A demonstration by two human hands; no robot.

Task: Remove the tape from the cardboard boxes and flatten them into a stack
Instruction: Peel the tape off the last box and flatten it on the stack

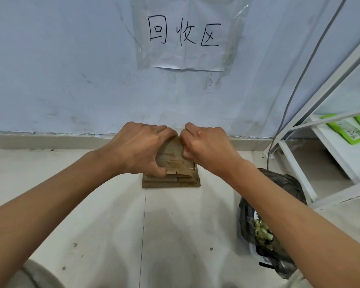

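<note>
A small brown cardboard box (174, 156) with shiny tape on it is held in both hands above the floor by the wall. My left hand (140, 147) grips its left side, thumb curled under the near edge. My right hand (204, 145) pinches its upper right edge, fingers curled at the top. Under the box, a stack of flattened cardboard (170, 182) lies on the floor. The far side of the box is hidden by my fingers.
A black rubbish bag (264, 221) with scraps inside stands on the floor at the right. A white metal shelf frame (320, 125) holding green packets (345, 129) is at the far right. A paper sign (187, 34) is taped to the wall ahead.
</note>
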